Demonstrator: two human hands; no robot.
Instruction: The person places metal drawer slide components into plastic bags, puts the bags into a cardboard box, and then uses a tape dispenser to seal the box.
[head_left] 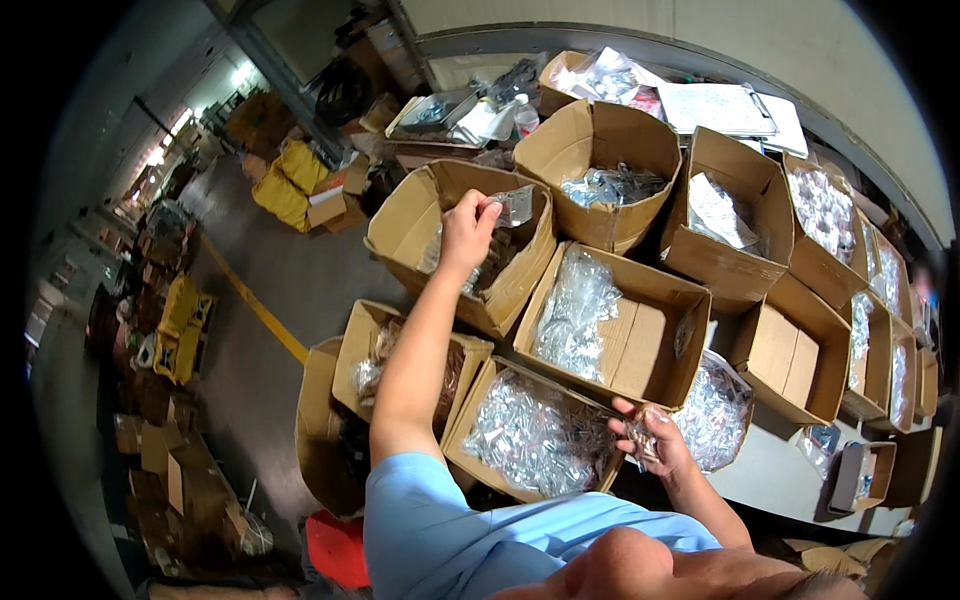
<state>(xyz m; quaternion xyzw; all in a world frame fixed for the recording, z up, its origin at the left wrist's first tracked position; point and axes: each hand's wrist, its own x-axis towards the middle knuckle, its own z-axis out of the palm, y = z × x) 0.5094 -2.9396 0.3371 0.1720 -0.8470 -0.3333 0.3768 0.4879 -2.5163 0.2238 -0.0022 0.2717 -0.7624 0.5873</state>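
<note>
My left hand [468, 232] is raised over a tall cardboard box [402, 218], pinching a small clear plastic bag [514, 206] between thumb and fingertips. Inside that box lie more clear bags, partly hidden by my hand and forearm. Palm up and fingers curled, my right hand [668, 450] holds a few small clear bags of parts [643, 440]; the parts are too small to name. Just left of the right hand, a low carton is full of bagged metal pieces [540, 430]. Between my hands stands a carton [640, 345] with clear bags along its left side.
More cartons [600, 140] stand close together at the back and right, several holding bagged parts. A clipboard with papers [720, 108] and a plastic bottle [525, 116] lie behind them. A red stool [338, 550] is at lower left. Yellow sacks [290, 185] rest on the floor beyond.
</note>
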